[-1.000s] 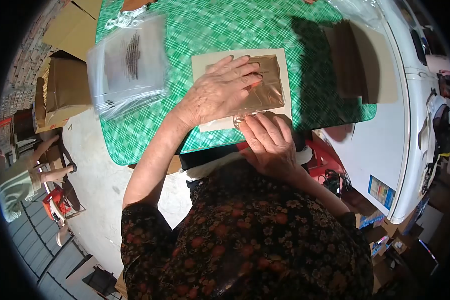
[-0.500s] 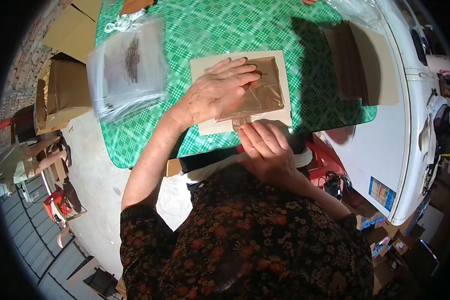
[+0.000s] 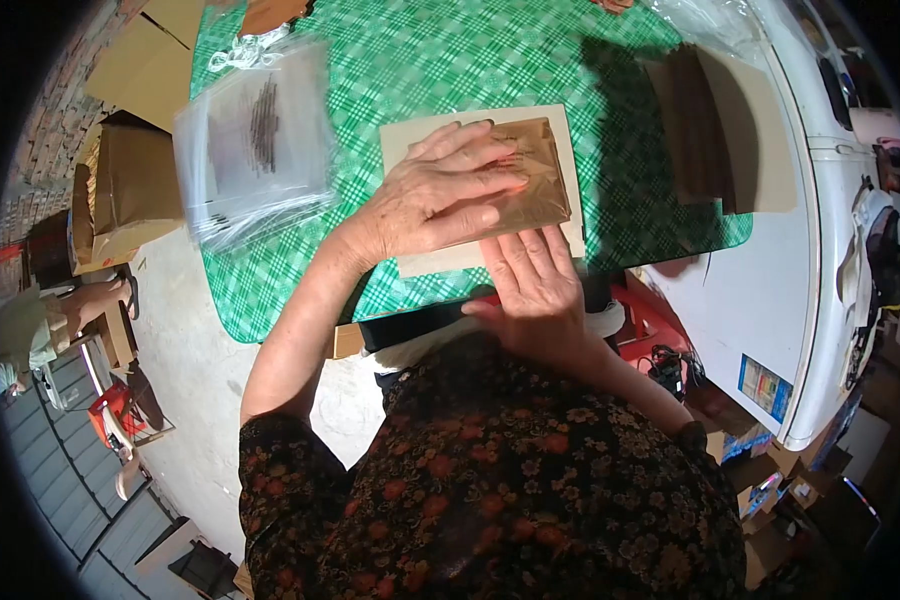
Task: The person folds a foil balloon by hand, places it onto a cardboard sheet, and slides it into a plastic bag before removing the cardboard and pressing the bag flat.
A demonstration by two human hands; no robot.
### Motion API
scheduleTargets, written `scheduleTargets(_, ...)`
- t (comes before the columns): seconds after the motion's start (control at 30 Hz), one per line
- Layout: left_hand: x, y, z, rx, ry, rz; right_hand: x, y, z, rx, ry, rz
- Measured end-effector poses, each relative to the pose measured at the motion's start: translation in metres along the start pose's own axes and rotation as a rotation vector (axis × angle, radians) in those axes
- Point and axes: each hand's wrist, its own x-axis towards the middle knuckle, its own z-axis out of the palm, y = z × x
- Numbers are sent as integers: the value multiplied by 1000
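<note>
A brown flat item in a clear plastic bag (image 3: 540, 180) lies on a beige board (image 3: 410, 150) on the table with the green checked cloth (image 3: 450, 60). My left hand (image 3: 435, 195) presses flat on the bagged item, fingers spread and pointing right. My right hand (image 3: 532, 285) lies flat at the bag's near edge, fingers pointing up onto it. Both palms face down; neither hand lifts anything.
A stack of clear plastic bags (image 3: 255, 135) lies at the table's left. Brown flat items and a beige sheet (image 3: 715, 125) sit at the right in shadow. Cardboard boxes (image 3: 130, 180) stand on the floor at left. A white appliance (image 3: 810, 250) is at the right. Another person (image 3: 30, 330) is at far left.
The bag's loose near flap, which my right fingers were pinching, is now folded flat under my right hand. My left hand stayed pressed on the bag and slid slightly.
</note>
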Motion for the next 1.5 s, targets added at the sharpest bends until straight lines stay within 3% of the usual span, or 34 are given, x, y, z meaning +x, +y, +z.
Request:
scheduleTargets(0.57,0,5,8,196,-10,66,-33,22,-6,59,29,35)
scheduleTargets(0.93,2,9,6,186,3,42,-26,18,-3,159,117,-141)
scheduleTargets(0.97,2,8,6,187,-10,41,-27,16,-1,171,15,-126)
scheduleTargets(1.07,0,5,5,187,-40,39,-22,7,-4,131,-30,-80)
scheduleTargets(1.5,-1,6,5,159,-92,-51,1,-2,14,34,50,-4)
